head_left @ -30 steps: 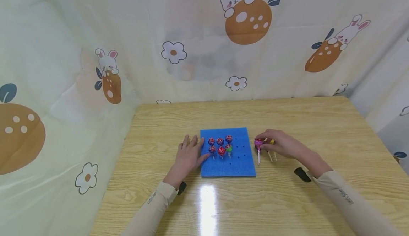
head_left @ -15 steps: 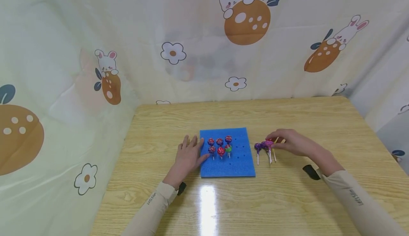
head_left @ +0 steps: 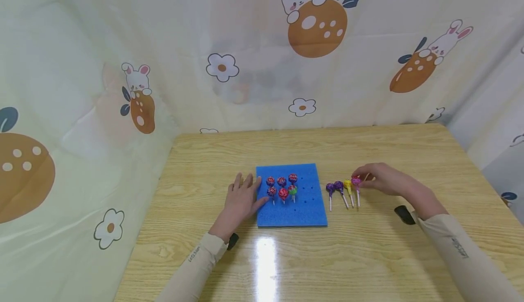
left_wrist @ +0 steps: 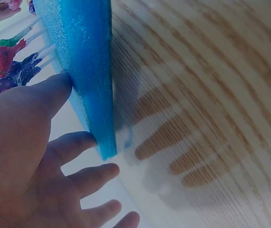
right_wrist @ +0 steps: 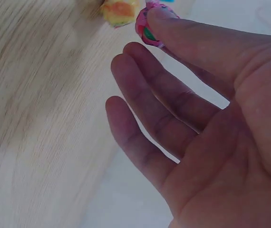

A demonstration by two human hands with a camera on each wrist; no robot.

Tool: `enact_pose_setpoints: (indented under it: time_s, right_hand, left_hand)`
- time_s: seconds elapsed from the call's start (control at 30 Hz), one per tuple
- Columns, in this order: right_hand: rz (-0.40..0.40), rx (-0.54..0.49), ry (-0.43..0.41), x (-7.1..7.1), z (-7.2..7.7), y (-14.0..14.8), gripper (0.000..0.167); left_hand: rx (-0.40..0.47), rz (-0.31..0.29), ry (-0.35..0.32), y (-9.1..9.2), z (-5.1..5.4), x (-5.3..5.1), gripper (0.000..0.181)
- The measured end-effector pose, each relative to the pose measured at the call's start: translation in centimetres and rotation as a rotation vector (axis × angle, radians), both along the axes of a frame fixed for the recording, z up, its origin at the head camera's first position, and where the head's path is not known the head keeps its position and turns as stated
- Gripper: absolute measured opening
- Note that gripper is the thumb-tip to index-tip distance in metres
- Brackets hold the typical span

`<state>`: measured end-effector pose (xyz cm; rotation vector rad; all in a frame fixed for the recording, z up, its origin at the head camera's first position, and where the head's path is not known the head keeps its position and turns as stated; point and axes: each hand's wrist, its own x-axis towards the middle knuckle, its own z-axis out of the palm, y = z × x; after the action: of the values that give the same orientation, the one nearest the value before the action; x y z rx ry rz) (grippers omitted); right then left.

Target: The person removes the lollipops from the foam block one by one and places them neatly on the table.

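My right hand (head_left: 381,179) pinches a pink-wrapped lollipop (head_left: 356,182) by its round head between thumb and finger, its white stick pointing toward me. In the right wrist view the thumb lies over the pink lollipop (right_wrist: 147,33), with the other fingers loosely extended. Left of it on the table lie a yellow lollipop (head_left: 348,184) and two purple lollipops (head_left: 330,187). My left hand (head_left: 240,199), fingers spread, touches the left edge of a blue foam board (head_left: 313,215). Several lollipops stand upright in the board, including a red one (head_left: 283,193) and a green-and-red one (head_left: 292,190).
Small dark holes dot the right part and lower middle of the board. Both hands work over a wooden table (head_left: 368,256). A printed curtain (head_left: 254,88) with rabbits and flowers hangs behind the table and along its sides.
My right hand has carried the pink lollipop rightward, from beside the board past the purple and yellow lollipops, which now show fully. My left hand has stayed at the board's edge.
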<state>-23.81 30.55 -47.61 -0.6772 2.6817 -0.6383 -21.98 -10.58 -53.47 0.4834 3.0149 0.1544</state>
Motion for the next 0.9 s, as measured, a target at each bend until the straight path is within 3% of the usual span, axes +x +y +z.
enact_pose_setpoints:
  time_s: [0.33,0.9]
  right_hand:
    - [0.014,0.065,-0.003,-1.3,-1.6,0.5,0.022]
    - [0.01,0.078,-0.022,-1.6,-2.6,0.7,0.022]
  left_hand:
    - [0.017,0.004,-0.014,0.0,0.0,0.3,0.07]
    - [0.011,0.008,-0.01,0.0,0.0,0.2,0.071]
